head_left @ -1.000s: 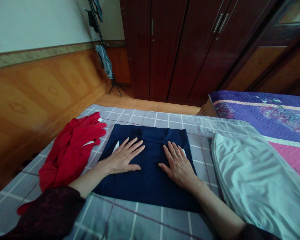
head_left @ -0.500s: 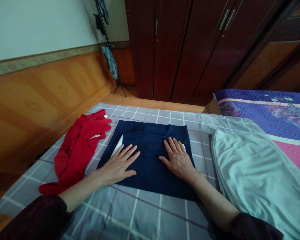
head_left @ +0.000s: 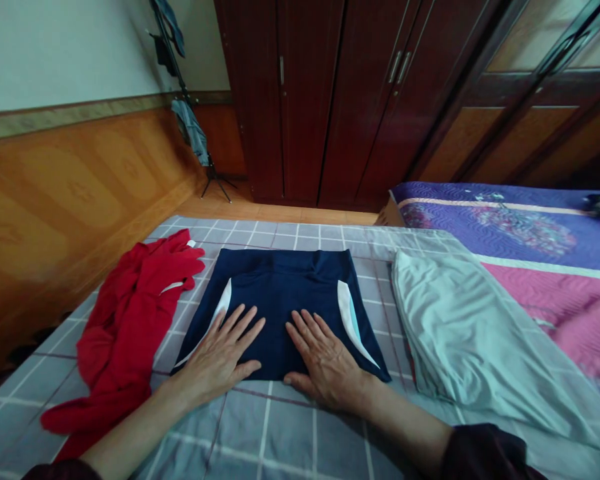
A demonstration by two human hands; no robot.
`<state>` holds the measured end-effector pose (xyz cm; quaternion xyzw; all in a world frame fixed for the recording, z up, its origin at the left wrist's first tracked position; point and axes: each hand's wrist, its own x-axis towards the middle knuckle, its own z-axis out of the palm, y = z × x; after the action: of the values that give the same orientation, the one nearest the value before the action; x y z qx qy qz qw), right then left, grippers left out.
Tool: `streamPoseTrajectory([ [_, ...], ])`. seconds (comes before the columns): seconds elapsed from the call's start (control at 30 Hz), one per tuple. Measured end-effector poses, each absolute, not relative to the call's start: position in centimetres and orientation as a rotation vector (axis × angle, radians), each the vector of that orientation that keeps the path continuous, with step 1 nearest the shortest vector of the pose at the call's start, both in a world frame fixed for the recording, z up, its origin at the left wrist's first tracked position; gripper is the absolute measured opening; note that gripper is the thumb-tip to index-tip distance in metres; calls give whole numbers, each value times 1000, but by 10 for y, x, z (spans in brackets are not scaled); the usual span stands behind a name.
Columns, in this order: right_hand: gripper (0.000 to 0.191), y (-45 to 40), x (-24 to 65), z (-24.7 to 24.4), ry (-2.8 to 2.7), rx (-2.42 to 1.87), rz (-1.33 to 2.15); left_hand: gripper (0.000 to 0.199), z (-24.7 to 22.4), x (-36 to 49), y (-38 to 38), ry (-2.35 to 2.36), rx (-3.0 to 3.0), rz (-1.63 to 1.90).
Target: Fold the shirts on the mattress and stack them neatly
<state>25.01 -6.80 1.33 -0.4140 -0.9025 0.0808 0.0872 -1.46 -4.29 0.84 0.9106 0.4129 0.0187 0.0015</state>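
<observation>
A folded navy garment (head_left: 280, 287) with curved white side panels lies flat on the checked bedsheet (head_left: 285, 427). Across its near left part rests my left hand (head_left: 223, 350), palm down with fingers spread. My right hand (head_left: 323, 363) lies flat on the near right part, its fingers stretched out and thumb apart. Neither hand grips anything. The white and light-blue panel at the right shows fully, while my left hand and wrist cover some of the left one. What kind of garment it is, I cannot tell.
Left of the navy garment lies a crumpled red garment (head_left: 135, 320). On the right is a folded pale green cloth (head_left: 470, 333). Beyond it spreads a purple and pink quilt (head_left: 510, 220). A dark red wardrobe (head_left: 310, 107) and a clothes stand (head_left: 180, 73) stand behind the bed.
Both hands have slid toward me over the navy garment, and the right one has moved inward, uncovering the right white panel. The garment's near edge now lies closer behind my hands. The view has turned right.
</observation>
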Motion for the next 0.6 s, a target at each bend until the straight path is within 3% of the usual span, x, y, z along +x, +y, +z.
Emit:
streamPoseTrajectory([
  [0.3,76,-108,318,-4,-2394,-1644,-162,66,5,-53,-46,1352,2898,76],
  [0.47,74,-111,312,-12,-2272,-1721,-214,78,13,-53,-29,1195,2987,101],
  [0.6,69,-108,312,-12,-2274,-1730,-245,71,10,-53,-20,1106,2944,111],
])
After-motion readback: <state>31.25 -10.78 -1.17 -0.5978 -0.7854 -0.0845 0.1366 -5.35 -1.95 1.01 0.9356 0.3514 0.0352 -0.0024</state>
